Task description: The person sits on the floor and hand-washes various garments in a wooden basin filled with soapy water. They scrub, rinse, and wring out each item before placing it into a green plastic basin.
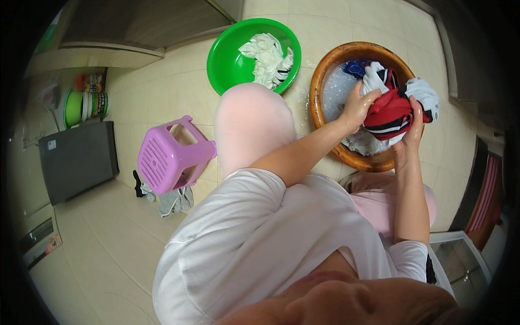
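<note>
Both hands grip a wet bundled garment (386,111) of red, black and white striped fabric, held above the brown basin (317,101). My left hand (356,107) grips the bundle's left side, thumb on a white part. On the right side, my right hand (413,130) closes around the red and striped folds. Pale grey-white cloth (424,97) hangs out past the right hand, over the basin's rim. Inside the basin are sudsy water (336,87), dark blue cloth (355,68) and whitish cloth (365,144). The fingers under the bundle are partly hidden.
A green basin (227,61) with white clothes (266,57) stands left of the brown one. Further left are a purple plastic stool (162,156), grey cloth (174,201) on the tiles and a dark grey box-shaped object (79,158). Water drops spot the floor (302,97).
</note>
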Demonstrator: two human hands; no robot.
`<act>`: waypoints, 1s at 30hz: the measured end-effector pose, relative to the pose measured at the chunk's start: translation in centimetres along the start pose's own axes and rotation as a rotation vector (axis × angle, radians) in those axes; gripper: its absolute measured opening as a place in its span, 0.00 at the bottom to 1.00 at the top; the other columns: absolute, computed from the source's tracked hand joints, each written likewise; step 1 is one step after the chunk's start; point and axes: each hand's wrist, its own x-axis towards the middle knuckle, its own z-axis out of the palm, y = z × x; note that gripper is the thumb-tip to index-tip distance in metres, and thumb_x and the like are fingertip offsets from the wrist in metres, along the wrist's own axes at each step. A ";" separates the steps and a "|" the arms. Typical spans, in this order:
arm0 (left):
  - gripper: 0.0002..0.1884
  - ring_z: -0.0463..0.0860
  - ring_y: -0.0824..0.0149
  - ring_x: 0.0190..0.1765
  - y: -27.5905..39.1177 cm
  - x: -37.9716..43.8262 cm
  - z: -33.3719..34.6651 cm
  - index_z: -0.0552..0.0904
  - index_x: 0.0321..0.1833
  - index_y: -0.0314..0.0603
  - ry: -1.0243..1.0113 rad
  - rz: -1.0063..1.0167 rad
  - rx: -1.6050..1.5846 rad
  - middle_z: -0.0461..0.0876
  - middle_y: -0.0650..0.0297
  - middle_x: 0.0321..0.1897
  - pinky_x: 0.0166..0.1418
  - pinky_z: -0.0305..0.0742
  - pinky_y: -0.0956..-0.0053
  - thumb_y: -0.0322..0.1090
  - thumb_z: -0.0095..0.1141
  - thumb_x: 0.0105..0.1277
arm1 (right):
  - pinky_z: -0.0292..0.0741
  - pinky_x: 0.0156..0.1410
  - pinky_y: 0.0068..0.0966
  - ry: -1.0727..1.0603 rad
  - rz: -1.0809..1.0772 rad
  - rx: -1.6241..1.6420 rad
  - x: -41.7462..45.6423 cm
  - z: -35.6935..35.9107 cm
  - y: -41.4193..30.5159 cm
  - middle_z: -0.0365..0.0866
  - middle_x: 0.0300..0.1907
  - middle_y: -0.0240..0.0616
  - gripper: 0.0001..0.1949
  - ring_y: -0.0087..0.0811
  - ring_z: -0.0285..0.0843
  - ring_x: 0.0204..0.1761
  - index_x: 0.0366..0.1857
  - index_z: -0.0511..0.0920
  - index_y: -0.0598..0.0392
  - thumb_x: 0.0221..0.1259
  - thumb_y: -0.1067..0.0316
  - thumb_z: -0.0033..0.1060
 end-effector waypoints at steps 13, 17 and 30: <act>0.27 0.73 0.67 0.57 0.7 -0.8 1.0 0.63 0.62 0.42 -0.225 -0.159 -0.034 0.73 0.60 0.54 0.62 0.68 0.71 0.45 0.55 0.64 | 0.69 0.60 0.25 -0.098 -0.133 -0.219 -0.6 -2.7 -2.0 0.78 0.47 0.34 0.19 0.27 0.75 0.51 0.50 0.73 0.56 0.57 0.61 0.59; 0.32 0.74 0.63 0.58 0.2 0.6 0.6 0.68 0.61 0.44 -0.129 -0.277 -0.147 0.75 0.60 0.55 0.64 0.67 0.65 0.62 0.47 0.64 | 0.68 0.60 0.24 -0.172 -0.089 -0.335 -0.5 -4.0 -2.6 0.78 0.48 0.34 0.21 0.26 0.74 0.51 0.52 0.72 0.58 0.54 0.62 0.60; 0.12 0.82 0.62 0.38 4.0 -0.1 1.8 0.81 0.38 0.42 -0.084 -0.594 -0.343 0.83 0.58 0.36 0.51 0.77 0.67 0.43 0.59 0.59 | 0.69 0.56 0.24 -0.333 -0.124 -0.583 -2.9 -0.8 -4.7 0.78 0.47 0.35 0.27 0.27 0.74 0.49 0.53 0.72 0.60 0.47 0.63 0.67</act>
